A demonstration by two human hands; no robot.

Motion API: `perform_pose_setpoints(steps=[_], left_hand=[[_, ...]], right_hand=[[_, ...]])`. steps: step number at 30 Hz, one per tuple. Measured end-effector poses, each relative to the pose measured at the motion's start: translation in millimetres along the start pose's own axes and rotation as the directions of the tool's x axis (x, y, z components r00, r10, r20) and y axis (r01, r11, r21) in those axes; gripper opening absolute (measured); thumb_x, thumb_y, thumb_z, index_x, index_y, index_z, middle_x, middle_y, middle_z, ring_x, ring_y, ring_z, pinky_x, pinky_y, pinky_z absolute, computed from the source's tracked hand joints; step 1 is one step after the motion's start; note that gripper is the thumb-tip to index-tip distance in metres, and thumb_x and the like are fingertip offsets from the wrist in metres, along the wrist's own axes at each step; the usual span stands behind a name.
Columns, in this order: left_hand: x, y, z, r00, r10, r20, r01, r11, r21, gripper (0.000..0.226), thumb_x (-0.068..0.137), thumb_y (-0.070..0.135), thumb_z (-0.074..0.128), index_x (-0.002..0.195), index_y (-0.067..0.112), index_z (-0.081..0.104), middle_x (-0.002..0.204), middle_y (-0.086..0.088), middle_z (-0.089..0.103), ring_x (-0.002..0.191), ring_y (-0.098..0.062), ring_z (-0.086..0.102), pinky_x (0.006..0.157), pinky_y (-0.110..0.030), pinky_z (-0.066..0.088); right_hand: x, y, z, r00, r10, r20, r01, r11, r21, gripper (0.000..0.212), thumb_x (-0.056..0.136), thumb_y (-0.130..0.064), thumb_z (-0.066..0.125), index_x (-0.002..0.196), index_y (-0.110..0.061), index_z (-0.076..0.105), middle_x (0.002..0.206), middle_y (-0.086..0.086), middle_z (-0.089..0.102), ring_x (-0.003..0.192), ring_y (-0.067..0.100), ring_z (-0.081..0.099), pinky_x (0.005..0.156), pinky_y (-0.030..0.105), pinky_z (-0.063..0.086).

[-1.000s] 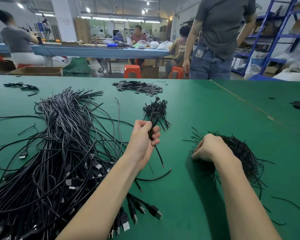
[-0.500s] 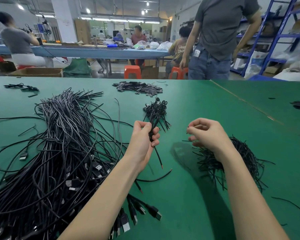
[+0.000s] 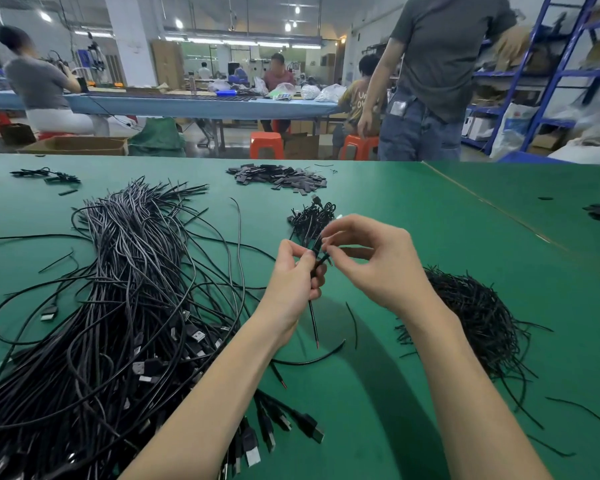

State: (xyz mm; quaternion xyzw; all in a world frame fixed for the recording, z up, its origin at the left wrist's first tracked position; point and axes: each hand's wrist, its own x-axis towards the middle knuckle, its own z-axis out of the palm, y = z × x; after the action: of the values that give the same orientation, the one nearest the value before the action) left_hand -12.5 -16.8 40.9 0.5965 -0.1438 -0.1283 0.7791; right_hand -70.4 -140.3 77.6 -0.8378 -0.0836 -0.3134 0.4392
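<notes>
Gripping a thin black wire [image 3: 313, 318] upright in the left hand [image 3: 291, 282], fingers [image 3: 317, 291] curled round it, above the tabletop [image 3: 430, 220]. Pinching the wire's upper end between right hand [image 3: 378, 265] thumb and forefinger.

Plain green across table cover [image 3: 413, 393]; black through cable heap [image 3: 125, 306], silver at its plugs [image 3: 196, 336]. Black on thin wire [image 3: 313, 313] with red at the tip, black on tie [image 3: 324, 259] and tie pile [image 3: 475, 313]. Dark grey for flat pieces [image 3: 278, 178], orange for stools [image 3: 265, 143].

orange stools [image 3: 266, 144], blue shelving [image 3: 565, 64], cardboard box [image 3: 77, 146]
</notes>
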Motion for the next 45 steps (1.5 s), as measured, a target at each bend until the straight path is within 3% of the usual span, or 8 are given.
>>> perform_pose_setpoints(steps=[7, 14, 20, 25, 27, 31, 39, 45], left_hand=[[-1, 3, -4, 1.0, 0.001, -0.001, 0.0, 0.982, 0.188, 0.018, 0.103, 0.013, 0.037, 0.086, 0.02, 0.035, 0.064, 0.005, 0.048, 0.046, -0.003, 0.04, 0.043, -0.017, 0.028], [-1, 5, -4, 0.999, 0.049, -0.009, -0.045, 0.962, 0.27, 0.022, 0.107, 0.027, 0.038, 0.086, 0.02, 0.035, 0.072, 0.002, 0.049, 0.044, 0.004, 0.045, 0.042, -0.014, 0.031], [0, 13, -1, 0.997, -0.057, -0.059, 0.05, 0.992, -0.117, 0.02, 0.107, 0.015, 0.034, 0.087, 0.016, 0.036, 0.069, -0.003, 0.052, 0.047, -0.007, 0.04, 0.041, -0.017, 0.025], [-1, 24, -1, 0.998, -0.054, -0.036, 0.039, 0.944, -0.329, 0.019, 0.107, 0.01, 0.033, 0.088, 0.014, 0.036, 0.059, -0.002, 0.054, 0.051, -0.011, 0.04, 0.041, -0.018, 0.026], [-3, 23, 1, 0.997, -0.066, -0.028, 0.053, 0.943, -0.329, 0.019, 0.107, 0.01, 0.033, 0.089, 0.013, 0.036, 0.063, -0.004, 0.052, 0.053, -0.012, 0.039, 0.043, -0.019, 0.025], [-5, 19, 3, 0.996, -0.089, 0.021, 0.091, 0.934, -0.344, 0.019, 0.107, 0.011, 0.034, 0.089, 0.012, 0.036, 0.067, -0.006, 0.052, 0.053, -0.012, 0.04, 0.044, -0.019, 0.026], [-11, 10, -2, 0.918, -0.126, 0.375, 0.265, 0.9, -0.346, 0.006, 0.101, 0.012, 0.043, 0.095, 0.009, 0.044, 0.075, -0.007, 0.057, 0.06, -0.013, 0.044, 0.049, -0.02, 0.033], [-14, 5, -11, 0.768, -0.242, 0.593, 0.33, 0.943, -0.042, 0.017, 0.098, 0.007, 0.052, 0.083, 0.012, 0.048, 0.09, -0.017, 0.068, 0.071, -0.019, 0.056, 0.059, -0.022, 0.044]], right_hand=[[1, -3, 3, 0.994, -0.047, 0.102, 0.06, 0.99, -0.13, 0.025, 0.086, 0.002, 0.063, 0.1, -0.017, 0.072, 0.083, -0.007, 0.072, 0.086, 0.009, 0.07, 0.087, 0.021, 0.057], [1, -1, 3, 0.997, 0.005, 0.073, -0.001, 0.999, -0.05, 0.023, 0.087, 0.002, 0.068, 0.099, -0.017, 0.072, 0.081, -0.005, 0.074, 0.085, 0.008, 0.072, 0.083, 0.016, 0.056], [0, -5, 14, 0.968, 0.233, -0.092, -0.216, 0.963, 0.163, 0.016, 0.083, -0.008, 0.078, 0.087, -0.023, 0.072, 0.077, -0.008, 0.077, 0.08, 0.001, 0.072, 0.067, 0.019, 0.054], [2, -2, 18, 0.773, 0.625, 0.106, -0.529, 0.543, 0.652, 0.03, 0.077, -0.006, 0.081, 0.078, -0.022, 0.056, 0.07, -0.005, 0.064, 0.058, 0.009, 0.052, 0.047, 0.015, 0.038], [3, 2, 16, 0.675, 0.703, 0.224, -0.621, 0.376, 0.688, 0.032, 0.076, -0.005, 0.08, 0.08, -0.023, 0.054, 0.073, -0.005, 0.062, 0.052, 0.007, 0.049, 0.041, 0.014, 0.035], [3, 11, 8, 0.609, 0.73, 0.309, -0.677, 0.276, 0.682, 0.031, 0.078, -0.004, 0.077, 0.086, -0.022, 0.053, 0.077, -0.005, 0.072, 0.043, 0.004, 0.043, 0.037, 0.012, 0.03], [-2, 23, -15, 0.593, 0.714, 0.372, -0.762, 0.348, 0.547, 0.035, 0.058, -0.014, 0.082, 0.09, -0.023, 0.072, 0.07, -0.009, 0.065, 0.054, 0.004, 0.045, 0.041, 0.013, 0.028], [-6, 36, -51, 0.693, 0.492, 0.527, -0.685, 0.677, 0.268, 0.025, 0.065, -0.004, 0.08, 0.085, -0.018, 0.078, 0.07, 0.005, 0.062, 0.054, 0.007, 0.042, 0.053, 0.02, 0.022]])
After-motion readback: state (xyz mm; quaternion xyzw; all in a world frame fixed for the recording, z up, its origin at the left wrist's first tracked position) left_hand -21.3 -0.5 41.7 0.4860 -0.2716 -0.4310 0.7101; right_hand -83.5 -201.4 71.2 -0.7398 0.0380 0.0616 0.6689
